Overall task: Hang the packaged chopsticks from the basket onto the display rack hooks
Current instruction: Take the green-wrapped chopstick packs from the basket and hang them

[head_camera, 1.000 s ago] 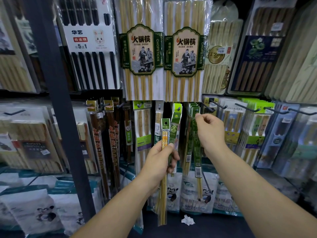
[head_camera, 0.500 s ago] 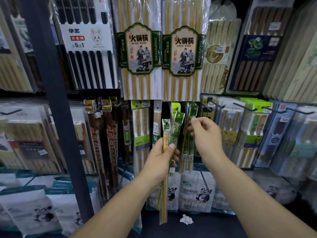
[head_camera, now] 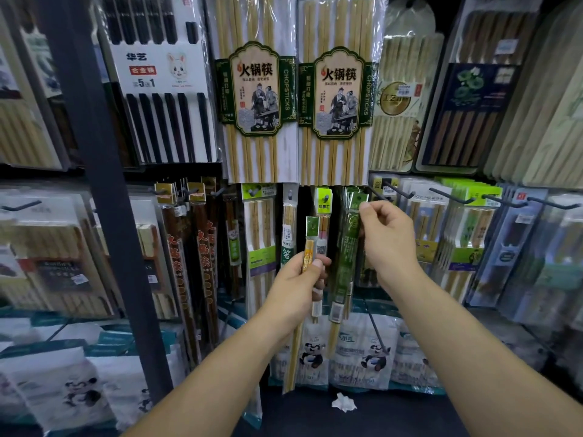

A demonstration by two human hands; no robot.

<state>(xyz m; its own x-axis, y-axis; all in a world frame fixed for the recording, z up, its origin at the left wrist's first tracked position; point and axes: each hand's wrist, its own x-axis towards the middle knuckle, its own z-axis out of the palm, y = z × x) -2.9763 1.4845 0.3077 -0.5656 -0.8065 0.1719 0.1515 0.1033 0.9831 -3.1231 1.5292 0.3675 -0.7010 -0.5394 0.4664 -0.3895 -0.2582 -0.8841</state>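
Note:
My left hand (head_camera: 299, 288) grips a narrow packet of bamboo chopsticks (head_camera: 310, 244) with a green and yellow header and holds it upright in front of the lower hook row. My right hand (head_camera: 385, 241) pinches the top of a long green chopstick packet (head_camera: 345, 257). That header sits level with several green packets on a hook (head_camera: 351, 193), just left of a black hook (head_camera: 378, 192). Whether the header is on a hook is hidden by my fingers. The basket is out of view.
Large hot-pot chopstick packs (head_camera: 257, 89) hang above, and their lower edges overlap the hook row. Black hooks (head_camera: 448, 197) stick out to the right over more packs. A dark steel upright (head_camera: 104, 184) stands at left. Panda-print bags (head_camera: 362, 351) line the bottom shelf.
My right hand came down from the hooks, took the green packet by its top beside my left hand, then raised it right to hook level. My left hand stayed put with the yellow-headed packet.

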